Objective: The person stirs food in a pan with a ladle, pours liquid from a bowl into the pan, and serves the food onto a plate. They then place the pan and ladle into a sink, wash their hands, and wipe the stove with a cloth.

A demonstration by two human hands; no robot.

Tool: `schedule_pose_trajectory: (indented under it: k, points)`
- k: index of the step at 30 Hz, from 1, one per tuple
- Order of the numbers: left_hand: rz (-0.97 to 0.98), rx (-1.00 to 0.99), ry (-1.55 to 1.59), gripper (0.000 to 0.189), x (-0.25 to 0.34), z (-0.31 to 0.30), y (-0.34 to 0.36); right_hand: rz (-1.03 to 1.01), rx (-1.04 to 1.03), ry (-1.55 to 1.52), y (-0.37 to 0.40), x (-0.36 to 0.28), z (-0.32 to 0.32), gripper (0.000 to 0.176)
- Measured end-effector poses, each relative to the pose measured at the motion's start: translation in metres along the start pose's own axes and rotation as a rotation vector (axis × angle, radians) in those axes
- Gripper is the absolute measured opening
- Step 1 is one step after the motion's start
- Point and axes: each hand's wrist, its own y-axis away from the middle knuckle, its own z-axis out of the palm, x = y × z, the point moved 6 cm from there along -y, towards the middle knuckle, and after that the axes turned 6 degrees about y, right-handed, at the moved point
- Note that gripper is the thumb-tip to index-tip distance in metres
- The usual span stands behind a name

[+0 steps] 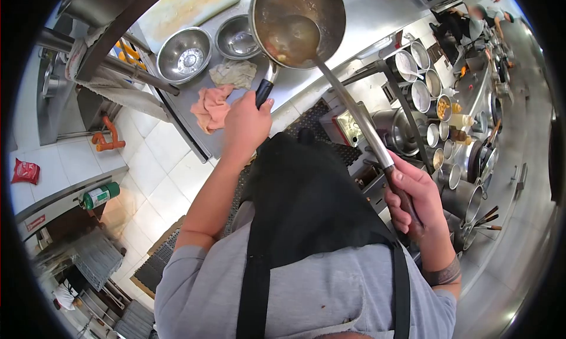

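My left hand is closed round the black handle of a metal pan. The pan is tilted at the top of the view, with its inside showing some brownish liquid or residue. My right hand grips the dark handle of a long metal ladle. The ladle's bowl lies inside the pan, holding liquid and a few small pieces I cannot make out. Beside my left hand, a pink cloth and a whitish cloth lie crumpled on the steel counter.
Two steel bowls, a larger bowl and a smaller bowl, sit near a cutting board. Several containers, one with yellow pieces, crowd the right beside a stockpot. Another person stands far right.
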Motion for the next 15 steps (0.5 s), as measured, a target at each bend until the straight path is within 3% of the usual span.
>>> schedule_pose_trajectory:
  k: [3,4,6,7,8,12,14,15]
  points:
    - [0.074,0.015,-0.038,0.032,-0.001,0.005,0.004,0.176,-0.258,-0.692,0.003,-0.01,0.036,0.044]
    - [0.092,0.004,-0.028,0.031,-0.002,0.005,0.006,0.171,-0.264,-0.692,0.0,-0.014,0.037,0.044]
    - [0.177,0.075,-0.005,0.027,-0.007,0.004,0.013,0.228,-0.513,-0.972,-0.004,-0.031,0.047,0.044]
    - [0.204,0.066,0.011,0.035,-0.008,0.003,0.018,0.216,-0.682,-0.933,-0.009,-0.031,0.04,0.047]
    - [0.228,0.057,0.029,0.047,-0.009,0.002,0.019,0.214,-0.685,-0.93,-0.009,-0.033,0.039,0.047]
    - [0.348,0.196,0.049,0.047,-0.017,0.007,0.026,0.153,-0.477,-0.905,-0.011,-0.042,0.026,0.045]
    - [0.025,0.01,0.091,0.045,-0.025,0.012,0.027,0.011,-0.213,-0.534,-0.017,-0.039,0.006,0.045]
    - [0.016,0.022,0.088,0.045,-0.023,0.009,0.028,-0.022,-0.129,-0.386,-0.018,-0.04,0.003,0.048]
